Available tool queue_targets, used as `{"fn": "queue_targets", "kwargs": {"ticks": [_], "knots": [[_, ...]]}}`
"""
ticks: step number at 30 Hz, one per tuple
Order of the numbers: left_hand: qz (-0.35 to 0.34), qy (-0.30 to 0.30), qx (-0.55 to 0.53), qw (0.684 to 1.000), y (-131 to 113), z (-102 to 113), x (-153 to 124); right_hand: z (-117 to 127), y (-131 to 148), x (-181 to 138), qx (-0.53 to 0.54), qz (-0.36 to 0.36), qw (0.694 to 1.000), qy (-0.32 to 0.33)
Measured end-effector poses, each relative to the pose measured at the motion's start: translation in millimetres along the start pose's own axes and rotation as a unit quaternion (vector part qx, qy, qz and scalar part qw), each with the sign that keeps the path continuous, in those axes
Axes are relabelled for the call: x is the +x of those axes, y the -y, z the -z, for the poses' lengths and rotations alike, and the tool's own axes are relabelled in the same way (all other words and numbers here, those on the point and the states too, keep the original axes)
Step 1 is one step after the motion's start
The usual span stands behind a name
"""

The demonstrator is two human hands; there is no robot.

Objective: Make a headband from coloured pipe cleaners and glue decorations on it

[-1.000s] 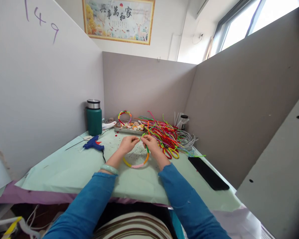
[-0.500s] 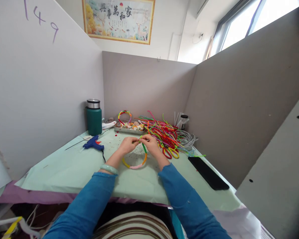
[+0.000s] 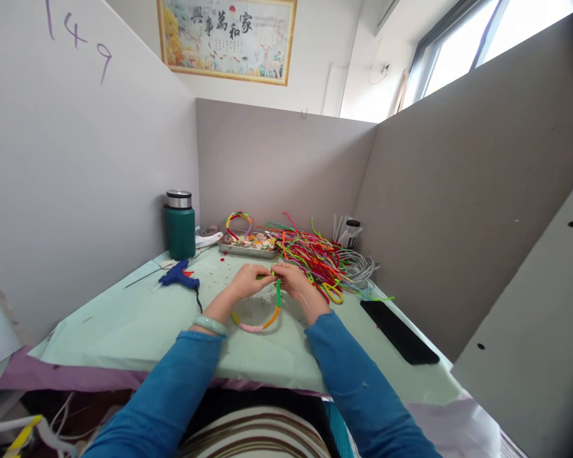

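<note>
A hoop (image 3: 252,328) wrapped in yellow, pink, orange and green fuzzy sections hangs below my hands over the table. My right hand (image 3: 290,280) pinches it at the upper right, just above the green section. My left hand (image 3: 251,280) meets the right one there, its fingers closed round a bit of light green pipe cleaner (image 3: 273,273) at the hoop's top. The fingertips hide most of that piece. A finished-looking colourful hoop (image 3: 239,215) leans in a metal tray (image 3: 247,252) behind the hands.
A tangle of pipe cleaners (image 3: 310,254) and coiled grey tubing (image 3: 358,267) lie at the back right. A blue glue gun (image 3: 179,275) and a green bottle (image 3: 180,226) are on the left. A black flat object (image 3: 399,332) lies at right; grey partitions (image 3: 286,159) enclose the table.
Both hands have shifted slightly to the right and down, with the left fingers nearer the right. The hoop has turned a little, its pink section swinging left and downward.
</note>
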State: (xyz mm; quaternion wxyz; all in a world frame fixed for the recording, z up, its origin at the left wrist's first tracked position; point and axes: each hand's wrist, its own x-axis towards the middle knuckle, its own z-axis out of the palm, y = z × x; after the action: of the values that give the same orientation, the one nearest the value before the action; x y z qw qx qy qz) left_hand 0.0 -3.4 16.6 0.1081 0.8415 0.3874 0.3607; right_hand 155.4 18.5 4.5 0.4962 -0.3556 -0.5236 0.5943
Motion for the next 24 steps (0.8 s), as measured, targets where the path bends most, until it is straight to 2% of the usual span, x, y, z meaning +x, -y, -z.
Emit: {"fn": "queue_targets", "kwargs": {"ticks": [5,8,11,16,24], "knots": [[-0.005,-0.02,-0.002,1.0,-1,1,0,-1,1,0,0.029,-0.04,0.998,-0.025],[0.01,-0.053,-0.016,0.998,-1,1,0,0,0,1,0.022,-0.048,0.998,-0.023],[0.011,-0.074,-0.024,0.997,1,1,0,3,-4,4,0.007,-0.041,0.999,-0.016],[0.013,-0.075,-0.03,0.997,4,-1,2,7,-11,9,-0.031,-0.041,0.999,-0.004],[0.042,-0.085,-0.027,0.995,6,0,4,5,-2,2,0.005,-0.014,1.0,-0.011]]}}
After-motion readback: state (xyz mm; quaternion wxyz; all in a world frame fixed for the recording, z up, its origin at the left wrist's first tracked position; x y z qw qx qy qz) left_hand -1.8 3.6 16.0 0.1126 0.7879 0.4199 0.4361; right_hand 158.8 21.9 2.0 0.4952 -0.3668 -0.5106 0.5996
